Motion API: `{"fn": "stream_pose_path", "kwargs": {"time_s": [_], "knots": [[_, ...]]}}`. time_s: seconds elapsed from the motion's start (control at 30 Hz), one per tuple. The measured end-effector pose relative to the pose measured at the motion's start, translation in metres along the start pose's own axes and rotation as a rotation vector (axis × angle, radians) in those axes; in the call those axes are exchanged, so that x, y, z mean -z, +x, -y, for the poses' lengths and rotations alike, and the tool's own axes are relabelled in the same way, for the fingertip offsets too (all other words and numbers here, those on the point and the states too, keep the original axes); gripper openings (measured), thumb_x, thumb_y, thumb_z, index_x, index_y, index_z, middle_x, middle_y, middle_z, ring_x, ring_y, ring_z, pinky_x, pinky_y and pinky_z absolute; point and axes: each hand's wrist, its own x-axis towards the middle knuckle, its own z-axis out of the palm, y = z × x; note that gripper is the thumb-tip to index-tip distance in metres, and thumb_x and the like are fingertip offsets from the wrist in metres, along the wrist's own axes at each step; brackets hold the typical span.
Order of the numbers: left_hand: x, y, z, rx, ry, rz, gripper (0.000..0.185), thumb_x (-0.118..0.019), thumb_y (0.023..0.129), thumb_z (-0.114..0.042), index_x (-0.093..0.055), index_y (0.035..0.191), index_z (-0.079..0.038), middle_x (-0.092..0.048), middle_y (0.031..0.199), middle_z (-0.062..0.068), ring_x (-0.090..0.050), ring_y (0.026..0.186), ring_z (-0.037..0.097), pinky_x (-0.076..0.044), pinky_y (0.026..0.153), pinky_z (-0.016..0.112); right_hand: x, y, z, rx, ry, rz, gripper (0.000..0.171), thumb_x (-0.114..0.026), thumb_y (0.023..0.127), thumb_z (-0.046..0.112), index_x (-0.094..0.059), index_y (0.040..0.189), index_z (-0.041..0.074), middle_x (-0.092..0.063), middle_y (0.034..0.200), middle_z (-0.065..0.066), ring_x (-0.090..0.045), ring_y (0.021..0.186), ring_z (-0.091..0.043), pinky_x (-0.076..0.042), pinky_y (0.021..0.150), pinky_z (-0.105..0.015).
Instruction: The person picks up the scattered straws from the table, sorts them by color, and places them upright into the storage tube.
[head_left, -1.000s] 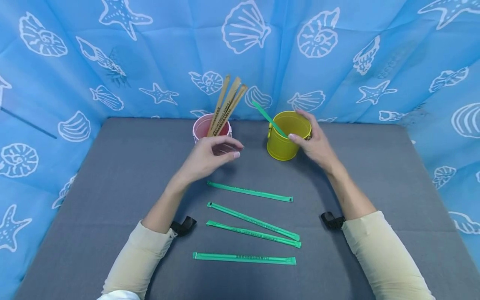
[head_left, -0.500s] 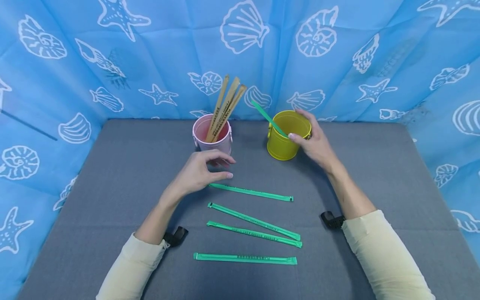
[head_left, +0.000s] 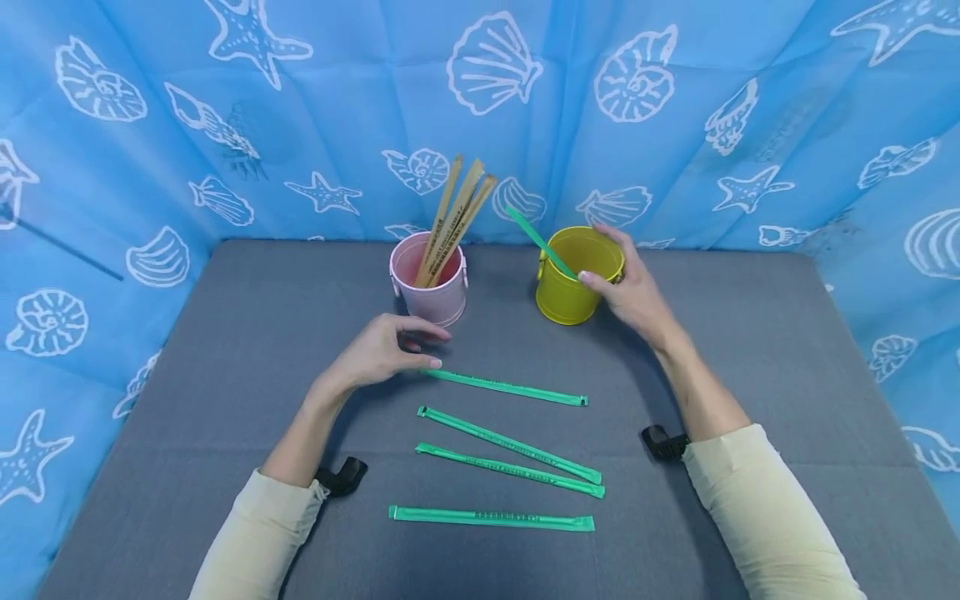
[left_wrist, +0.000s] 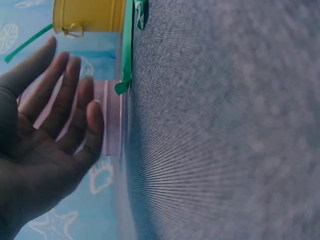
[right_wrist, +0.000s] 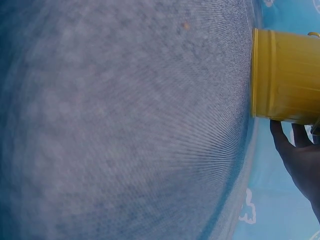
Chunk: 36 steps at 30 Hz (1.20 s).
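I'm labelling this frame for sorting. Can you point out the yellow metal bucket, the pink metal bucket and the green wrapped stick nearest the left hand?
yellow metal bucket (head_left: 564, 302), head view, front wall.
pink metal bucket (head_left: 438, 302), head view, front wall.
green wrapped stick nearest the left hand (head_left: 510, 387), head view, mid-length.

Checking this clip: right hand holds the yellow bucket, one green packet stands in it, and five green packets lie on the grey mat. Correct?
Not quite: four green packets lie on the grey mat, not five, as the head view shows. The right hand does hold the yellow bucket.
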Motion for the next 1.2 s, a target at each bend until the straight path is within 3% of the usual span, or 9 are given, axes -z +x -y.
{"fn": "stream_pose_path", "kwargs": {"time_s": [0.2,0.33,0.63,0.7,0.93,1.2], "knots": [[0.004,0.002,0.010,0.072,-0.046,0.068,0.033,-0.080,0.083,-0.007,-0.071,0.115,-0.001,-0.071,0.111,0.013,-0.064,0.103,0.028,-0.052,0.084,0.028,0.001,-0.001,-0.001,0.000,0.004,0.003,0.073,-0.069,0.095,0.026,-0.027,0.154,0.031,-0.032,0.156,-0.005,-0.040,0.134,-0.026,-0.031,0.110,-0.050],[0.004,0.004,0.013,0.107,-0.066,0.080,0.032,-0.079,0.084,-0.005,-0.070,0.114,0.001,-0.071,0.108,0.014,-0.065,0.098,0.024,-0.053,0.083,0.027,0.001,0.000,0.000,-0.003,-0.001,-0.005,0.072,-0.069,0.095,0.027,-0.027,0.154,0.032,-0.032,0.156,-0.004,-0.039,0.134,-0.026,-0.030,0.111,-0.051],[-0.002,0.010,0.013,0.182,0.101,0.066,0.019,-0.084,0.079,-0.007,-0.075,0.095,-0.008,-0.071,0.086,0.000,-0.058,0.077,0.017,-0.047,0.070,0.028,0.001,-0.001,0.002,-0.012,0.009,0.008,0.074,-0.067,0.096,0.023,-0.024,0.156,0.028,-0.029,0.158,-0.007,-0.037,0.136,-0.029,-0.029,0.112,-0.051],[-0.004,0.010,0.012,0.191,0.112,0.070,0.020,-0.085,0.078,-0.006,-0.076,0.095,-0.009,-0.071,0.086,0.000,-0.056,0.076,0.017,-0.045,0.068,0.027,0.000,-0.005,0.011,-0.018,0.011,0.015,0.073,-0.066,0.096,0.021,-0.024,0.156,0.024,-0.028,0.158,-0.009,-0.037,0.137,-0.030,-0.029,0.112,-0.051],[-0.010,0.012,0.012,0.211,0.145,0.054,0.019,-0.086,0.076,-0.005,-0.076,0.091,-0.010,-0.072,0.083,-0.003,-0.058,0.074,0.015,-0.047,0.067,0.028,0.000,-0.006,0.008,-0.004,-0.001,0.003,0.073,-0.066,0.096,0.021,-0.025,0.156,0.024,-0.029,0.159,-0.007,-0.035,0.138,-0.030,-0.026,0.113,-0.051],[-0.012,0.012,0.008,0.240,0.186,0.028,0.014,-0.086,0.077,-0.007,-0.076,0.084,-0.013,-0.069,0.076,-0.002,-0.059,0.068,0.015,-0.047,0.062,0.030,-0.002,-0.015,0.035,-0.030,0.029,0.027,0.071,-0.064,0.097,0.015,-0.024,0.156,0.016,-0.028,0.158,-0.013,-0.036,0.137,-0.032,-0.029,0.112,-0.051]]}}
